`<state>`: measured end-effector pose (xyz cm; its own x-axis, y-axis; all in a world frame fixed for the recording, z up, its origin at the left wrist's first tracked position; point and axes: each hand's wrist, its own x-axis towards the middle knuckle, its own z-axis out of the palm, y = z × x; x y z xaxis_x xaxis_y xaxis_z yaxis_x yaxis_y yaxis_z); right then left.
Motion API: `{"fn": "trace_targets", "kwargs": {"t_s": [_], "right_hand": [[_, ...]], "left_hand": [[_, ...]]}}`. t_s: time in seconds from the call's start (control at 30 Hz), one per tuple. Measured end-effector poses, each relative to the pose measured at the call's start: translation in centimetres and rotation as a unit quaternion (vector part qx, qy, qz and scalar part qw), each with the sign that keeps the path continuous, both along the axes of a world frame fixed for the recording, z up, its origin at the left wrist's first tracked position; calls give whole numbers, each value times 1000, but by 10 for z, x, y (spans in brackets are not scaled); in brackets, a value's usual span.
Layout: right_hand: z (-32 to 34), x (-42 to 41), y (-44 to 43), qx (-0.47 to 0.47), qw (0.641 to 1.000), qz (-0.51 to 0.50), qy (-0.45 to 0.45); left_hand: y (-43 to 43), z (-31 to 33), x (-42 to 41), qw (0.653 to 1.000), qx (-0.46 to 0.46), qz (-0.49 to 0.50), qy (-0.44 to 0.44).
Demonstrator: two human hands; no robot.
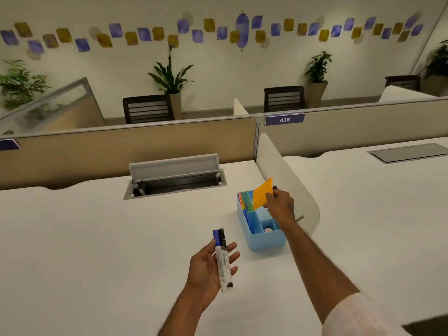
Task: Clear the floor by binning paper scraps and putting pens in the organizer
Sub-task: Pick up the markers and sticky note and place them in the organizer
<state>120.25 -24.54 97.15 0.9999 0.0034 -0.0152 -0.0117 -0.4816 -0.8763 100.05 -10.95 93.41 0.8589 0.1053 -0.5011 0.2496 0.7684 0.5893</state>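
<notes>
My left hand (208, 267) holds two markers (223, 260) side by side above the white desk, one with a blue cap and one with a black cap. A light blue organizer (260, 240) with several compartments stands on the desk to the right of them. Coloured sheets stand in its far left compartment. My right hand (280, 204) hovers over the organizer's far end and pinches an orange paper sheet (263, 194). A dark object pokes out behind that hand's fingers; I cannot tell what it is.
A white desk (97, 238) spans the foreground, with an open cable hatch (175, 181) at its back. A curved white divider (288, 175) stands right of the organizer. Partition panels, chairs and potted plants lie beyond. A second desk extends to the right.
</notes>
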Motion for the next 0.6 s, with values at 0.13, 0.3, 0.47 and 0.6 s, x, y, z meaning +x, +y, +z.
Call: {"fn": "trace_targets", "kwargs": {"t_s": [0.13,0.3,0.47,0.6], "right_hand": [[-8,24,24,-33,999,1,17],[-21,39,41,-71,997,22,38],[-31,56,55,-116,990,42,74],[-33,61,61,-134,988,60,53]], "left_hand": [[16,-8,18,1000,-9,-12,7],[26,-11,31,1000,-14,-4,11],[27,-15,42,999,-28,4,16],[25,-15,46,999,-35,7,16]]}}
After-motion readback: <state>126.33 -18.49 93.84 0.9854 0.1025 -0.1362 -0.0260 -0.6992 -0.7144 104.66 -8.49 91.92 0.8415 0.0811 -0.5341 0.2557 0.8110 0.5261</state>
